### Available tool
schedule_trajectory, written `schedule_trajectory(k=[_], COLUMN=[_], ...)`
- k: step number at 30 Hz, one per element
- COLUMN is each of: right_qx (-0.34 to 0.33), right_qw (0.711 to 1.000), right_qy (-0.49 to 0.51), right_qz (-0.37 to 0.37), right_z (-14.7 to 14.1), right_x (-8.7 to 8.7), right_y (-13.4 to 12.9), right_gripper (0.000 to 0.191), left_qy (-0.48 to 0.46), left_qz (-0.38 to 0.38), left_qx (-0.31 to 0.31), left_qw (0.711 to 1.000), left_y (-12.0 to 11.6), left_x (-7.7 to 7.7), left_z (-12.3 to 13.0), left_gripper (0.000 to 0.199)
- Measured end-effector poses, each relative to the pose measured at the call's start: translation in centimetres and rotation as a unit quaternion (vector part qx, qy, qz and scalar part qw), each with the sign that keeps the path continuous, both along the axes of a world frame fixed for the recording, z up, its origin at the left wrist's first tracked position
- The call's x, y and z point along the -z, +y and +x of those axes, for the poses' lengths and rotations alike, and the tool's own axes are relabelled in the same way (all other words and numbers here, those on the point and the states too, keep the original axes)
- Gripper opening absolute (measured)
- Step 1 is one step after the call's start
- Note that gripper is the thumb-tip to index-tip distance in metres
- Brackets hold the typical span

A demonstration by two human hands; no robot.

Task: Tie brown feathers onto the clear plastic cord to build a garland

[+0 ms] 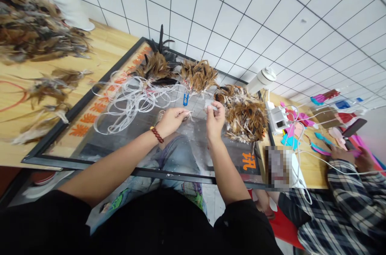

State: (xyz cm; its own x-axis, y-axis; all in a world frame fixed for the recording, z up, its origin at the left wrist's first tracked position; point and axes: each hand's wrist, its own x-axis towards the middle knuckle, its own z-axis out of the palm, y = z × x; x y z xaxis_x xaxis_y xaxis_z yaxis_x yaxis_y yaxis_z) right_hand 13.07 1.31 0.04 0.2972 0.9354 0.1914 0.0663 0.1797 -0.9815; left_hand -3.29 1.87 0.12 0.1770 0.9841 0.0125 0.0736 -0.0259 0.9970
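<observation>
My left hand (pixel 172 121), with a brown bead bracelet (pixel 157 134) at the wrist, is closed in a pinch above the glass panel (pixel 193 158). Pale wisps show at its fingertips, too small to name. My right hand (pixel 215 121) grips a small whitish translucent piece (pixel 210 105) between thumb and fingers. Between and beyond the hands lies a blue clip-like tool (pixel 186 98). Loose coils of clear white cord (pixel 132 102) spread left of it. Brown feather bundles (pixel 197 76) rest behind, and a larger feather pile (pixel 245 114) is just right of my right hand.
At the far left are a big feather heap (pixel 39 25), a white spool (pixel 68 3) and loose feathers (pixel 50 90). A white bottle (pixel 262 78), power strip (pixel 276 117) and cables stand right. Another person's hands (pixel 342 154) are among coloured pieces (pixel 294 126).
</observation>
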Motion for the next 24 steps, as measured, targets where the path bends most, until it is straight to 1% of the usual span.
schedule_trajectory(k=[2, 3, 4, 5, 8, 10, 11, 13, 16, 17, 18, 19, 20, 22, 23, 24], right_qx=[0.061, 0.064, 0.040, -0.001, -0.140, -0.187, -0.194, -0.182, -0.122, -0.098, -0.077, -0.060, -0.047, -0.025, -0.011, 0.002], right_qw=[0.991, 0.984, 0.981, 0.979, 0.970, 0.964, 0.964, 0.972, 0.991, 0.994, 0.995, 0.993, 0.989, 0.985, 0.986, 0.986], right_qy=[-0.079, -0.114, -0.139, -0.157, -0.174, -0.172, -0.167, -0.143, -0.053, -0.012, 0.030, 0.067, 0.094, 0.116, 0.115, 0.113], right_qz=[0.088, 0.118, 0.130, 0.130, 0.100, 0.079, 0.066, 0.033, -0.023, -0.042, -0.062, -0.082, -0.100, -0.122, -0.123, -0.123], right_z=[0.3, 0.3, 0.2, 0.1, -0.5, -0.7, -0.8, -0.8, -0.4, -0.3, -0.2, 0.0, 0.1, 0.2, 0.2, 0.1], right_x=[-0.5, -0.7, -0.9, -1.1, -1.3, -1.2, -1.1, -0.7, 0.2, 0.5, 0.8, 1.0, 1.1, 1.1, 1.0, 0.9], right_y=[-0.2, -0.4, -0.5, -0.7, -1.1, -1.1, -1.1, -0.8, -0.1, 0.1, 0.4, 0.6, 0.8, 1.0, 1.0, 1.0], right_gripper=[0.018, 0.017, 0.017, 0.017, 0.020, 0.017, 0.015, 0.016, 0.023, 0.025, 0.026, 0.028, 0.028, 0.029, 0.029, 0.029], left_qy=[-0.051, -0.077, -0.102, -0.125, -0.179, -0.206, -0.217, -0.237, -0.249, -0.250, -0.248, -0.243, -0.231, -0.180, -0.145, -0.107], left_qz=[-0.055, -0.084, -0.110, -0.133, -0.174, -0.197, -0.211, -0.243, -0.272, -0.269, -0.259, -0.238, -0.203, -0.092, -0.026, 0.039], left_qx=[0.003, 0.006, 0.011, 0.020, 0.061, 0.087, 0.099, 0.119, 0.126, 0.113, 0.087, 0.043, -0.014, -0.131, -0.168, -0.179], left_qw=[0.997, 0.993, 0.989, 0.983, 0.966, 0.955, 0.948, 0.933, 0.921, 0.923, 0.929, 0.939, 0.951, 0.970, 0.975, 0.977], left_y=[0.0, 0.0, 0.0, -0.1, -0.2, -0.3, -0.3, -0.3, -0.1, 0.0, 0.2, 0.4, 0.5, 0.6, 0.5, 0.3], left_x=[-0.2, -0.3, -0.4, -0.5, -0.8, -1.0, -1.1, -1.2, -1.3, -1.2, -1.2, -1.1, -1.1, -1.1, -1.2, -1.4], left_z=[0.1, 0.2, 0.2, 0.2, 0.1, -0.1, -0.2, -0.3, -0.2, -0.2, -0.2, -0.3, -0.4, -0.7, -0.9, -1.0], left_gripper=[0.016, 0.017, 0.017, 0.018, 0.023, 0.025, 0.026, 0.028, 0.031, 0.032, 0.032, 0.030, 0.027, 0.016, 0.014, 0.015])
